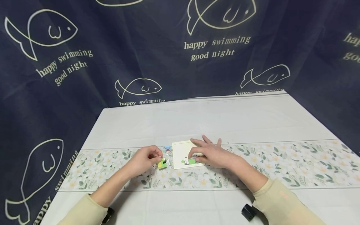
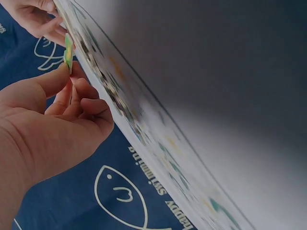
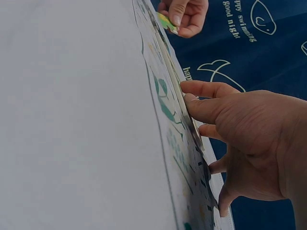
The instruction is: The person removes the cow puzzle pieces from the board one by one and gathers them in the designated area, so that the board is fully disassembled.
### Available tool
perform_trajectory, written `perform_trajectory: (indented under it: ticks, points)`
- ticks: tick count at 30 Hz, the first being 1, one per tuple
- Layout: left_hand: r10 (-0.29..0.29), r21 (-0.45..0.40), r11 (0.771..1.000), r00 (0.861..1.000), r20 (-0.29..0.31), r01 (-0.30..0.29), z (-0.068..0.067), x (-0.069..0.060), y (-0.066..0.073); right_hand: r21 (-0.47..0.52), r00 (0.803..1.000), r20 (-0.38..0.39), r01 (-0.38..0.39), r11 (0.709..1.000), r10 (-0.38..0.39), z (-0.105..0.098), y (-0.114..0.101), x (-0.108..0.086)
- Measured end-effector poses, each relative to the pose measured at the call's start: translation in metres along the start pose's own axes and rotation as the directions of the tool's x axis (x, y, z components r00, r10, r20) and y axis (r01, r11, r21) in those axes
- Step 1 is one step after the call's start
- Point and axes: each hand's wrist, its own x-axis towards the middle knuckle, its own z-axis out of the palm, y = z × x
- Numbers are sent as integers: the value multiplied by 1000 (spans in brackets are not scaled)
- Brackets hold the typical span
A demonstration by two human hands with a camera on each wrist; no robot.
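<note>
My left hand (image 1: 142, 160) pinches a small green and yellow jigsaw piece (image 1: 162, 164) between thumb and fingertips, just left of a cream puzzle tray (image 1: 179, 149). In the left wrist view the piece (image 2: 68, 50) is seen nearly edge-on, raised above the cloth. My right hand (image 1: 211, 153) rests over the tray's right side with its fingers spread. Its thumb and index finger touch near a green and white piece (image 1: 191, 161) lying along the tray's lower edge, partly covered by the fingers. The right wrist view shows the fingertips of this hand (image 3: 249, 139) against the tray's edge.
More small colourful pieces (image 1: 167, 149) lie on the cloth between my left hand and the tray. A floral band (image 1: 281, 159) crosses the white tablecloth (image 1: 197, 118). Behind the table hangs a dark blue curtain (image 1: 174, 68) with fish drawings.
</note>
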Motion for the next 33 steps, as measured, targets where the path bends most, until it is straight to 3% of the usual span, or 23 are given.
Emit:
perform_trajectory:
  ticks: [19, 33]
  points:
    - [24, 18, 1000, 999, 47, -25, -28, -29, -24, 16, 1000, -1, -20, 1000, 20, -1, -1, -1]
    - [39, 84, 996, 999, 31, -42, -41, -42, -34, 19, 1000, -4, -13, 1000, 13, 0, 1, -1]
